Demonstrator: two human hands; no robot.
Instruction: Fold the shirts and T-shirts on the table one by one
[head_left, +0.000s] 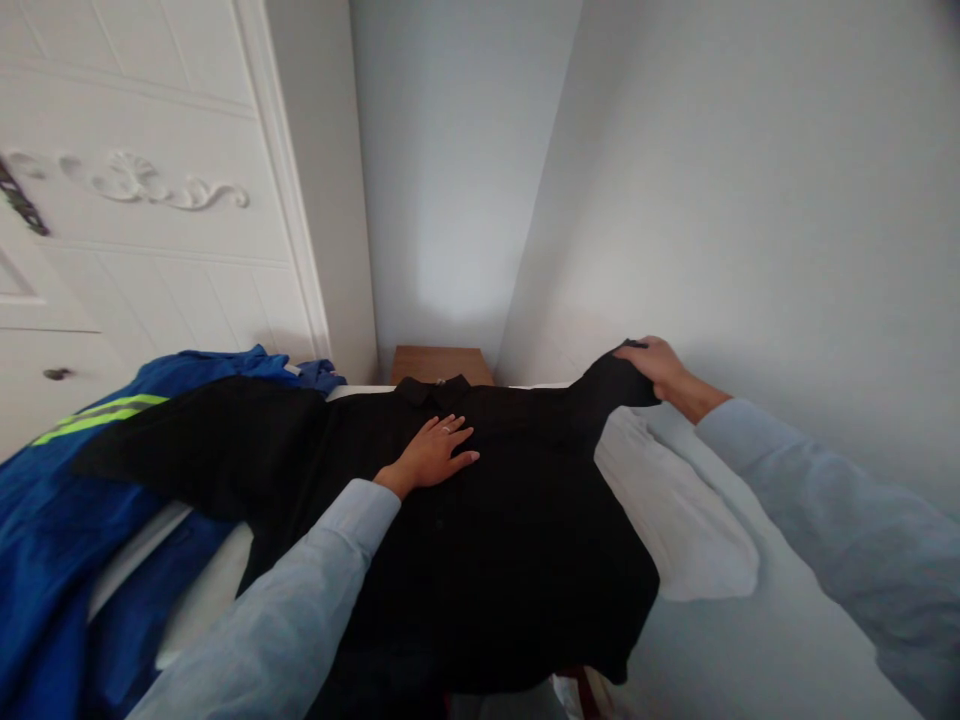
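A black collared shirt (465,560) is spread out in front of me, its collar at the far side and one sleeve stretched to the left. My left hand (433,453) lies flat on the upper chest below the collar, fingers outstretched, a ring on one finger. At the right, my right hand (654,366) grips the end of the other sleeve and holds it raised near the wall. The right fingertips are partly hidden by the cloth. Under that sleeve, a white cloth (679,510) shows beside the shirt.
Blue garments with a yellow-green stripe (101,415) lie at the left, partly under the black sleeve. A white wardrobe (150,230) stands behind them. A brown wooden surface (441,364) is in the far corner. The grey wall (735,200) rises close on the right.
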